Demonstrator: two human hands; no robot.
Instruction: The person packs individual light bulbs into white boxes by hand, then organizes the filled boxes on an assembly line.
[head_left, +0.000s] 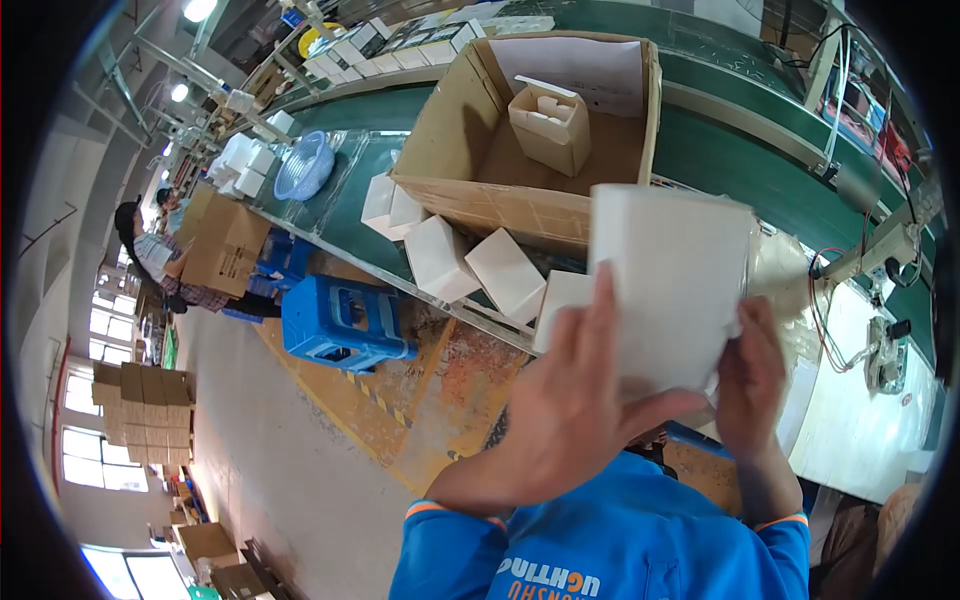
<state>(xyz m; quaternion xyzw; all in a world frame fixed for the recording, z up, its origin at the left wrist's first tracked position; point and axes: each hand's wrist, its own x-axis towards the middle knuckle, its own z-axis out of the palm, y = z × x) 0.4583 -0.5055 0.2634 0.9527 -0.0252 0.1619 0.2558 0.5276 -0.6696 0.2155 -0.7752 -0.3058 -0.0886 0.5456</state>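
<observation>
A white carton box is held up in front of my chest, one broad face toward me. My left hand grips its lower left, the index finger stretched along the side and the thumb across the bottom. On the lower right edge, my right hand closes its fingers around the box. Behind it stands a large open cardboard box with a smaller box inside, its flap raised. More white boxes sit along the bench edge, left of the held one.
A green workbench runs across the back. On it is a blue basket near white boxes. A blue stool stands on the floor. At left, a person is beside a cardboard box. Wires hang at right.
</observation>
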